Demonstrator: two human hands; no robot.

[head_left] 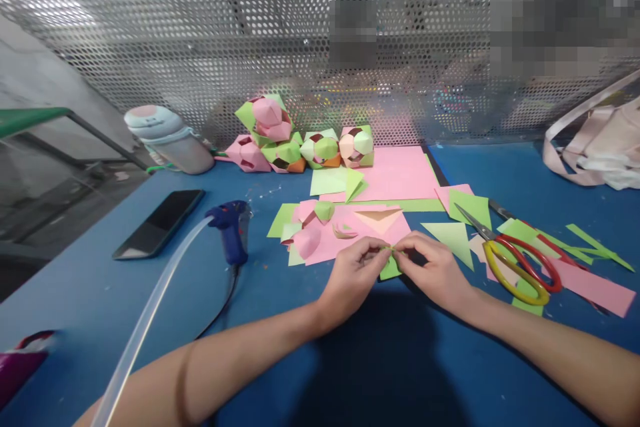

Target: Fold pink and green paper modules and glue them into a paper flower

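My left hand [353,275] and my right hand [434,268] meet over a small green paper piece [389,268] on the blue table [390,360]. Both pinch it with fingertips pressed together at its top edge. Just beyond the hands lies a pink sheet [350,230] with small folded pink and green pieces [309,227] on it. Green paper triangles [453,235] lie to the right of my right hand.
Red-and-yellow scissors [520,260] lie at the right among pink and green strips. A blue glue gun [231,230], a clear tube [150,320] and a phone [159,221] sit at the left. Folded paper balls [300,140] stand by the perforated metal screen [250,47]. A bottle [167,137] lies at the back left.
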